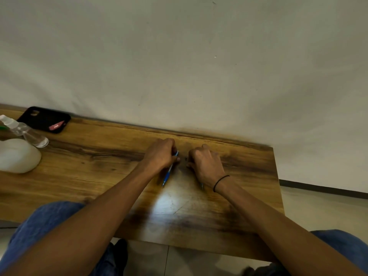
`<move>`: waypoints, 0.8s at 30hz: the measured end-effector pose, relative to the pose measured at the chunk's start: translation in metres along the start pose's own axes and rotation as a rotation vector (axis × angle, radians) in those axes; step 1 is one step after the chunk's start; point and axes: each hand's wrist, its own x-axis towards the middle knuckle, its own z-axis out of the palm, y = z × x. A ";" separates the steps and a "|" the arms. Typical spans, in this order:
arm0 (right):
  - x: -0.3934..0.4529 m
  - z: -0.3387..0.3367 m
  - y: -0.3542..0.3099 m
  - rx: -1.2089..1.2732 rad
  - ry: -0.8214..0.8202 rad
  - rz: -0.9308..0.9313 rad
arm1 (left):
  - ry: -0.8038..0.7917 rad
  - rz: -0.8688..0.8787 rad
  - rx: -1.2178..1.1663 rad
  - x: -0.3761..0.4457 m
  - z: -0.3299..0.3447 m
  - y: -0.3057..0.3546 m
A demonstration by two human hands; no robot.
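Note:
Both my hands rest on a wooden table [111,176] near its far edge by the wall. My left hand [161,154] grips a blue pen [168,172], whose tip points back toward me. My right hand [205,164] has curled fingers and a black band on the wrist. A thin point [202,186] shows from under its heel, so it seems to hold a second pen, mostly hidden. The two hands are a few centimetres apart.
At the far left lie a black phone case [44,119], a clear spray bottle [23,132] on its side and a white rounded object [18,155]. The table's right edge [277,176] drops to a tiled floor. My knees in blue jeans show below.

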 end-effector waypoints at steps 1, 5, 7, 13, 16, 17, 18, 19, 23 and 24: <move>0.000 0.000 0.000 0.001 0.000 -0.009 | 0.009 0.005 0.012 0.000 0.001 -0.001; 0.001 -0.008 0.003 0.113 0.008 0.021 | 0.034 0.016 -0.008 -0.003 0.006 -0.002; 0.004 -0.019 0.008 0.212 0.047 0.101 | 0.047 0.019 -0.017 -0.004 0.007 -0.001; -0.010 -0.040 0.046 0.149 0.139 0.373 | 0.045 0.027 -0.006 -0.004 0.008 0.001; -0.018 -0.031 0.051 0.064 0.051 0.423 | 0.065 0.036 0.011 -0.005 0.004 0.003; -0.020 -0.027 0.050 0.050 0.035 0.425 | 0.079 0.038 0.014 -0.005 0.002 0.004; -0.020 -0.024 0.049 0.035 0.029 0.423 | 0.096 0.037 0.014 -0.006 -0.001 0.005; -0.020 -0.022 0.048 0.021 0.029 0.421 | 0.112 0.036 0.016 -0.006 -0.004 0.007; -0.018 -0.023 0.048 0.042 0.011 0.460 | 0.147 0.046 0.014 -0.010 -0.009 0.015; -0.018 -0.024 0.048 0.052 0.007 0.465 | 0.147 0.051 0.010 -0.011 -0.010 0.017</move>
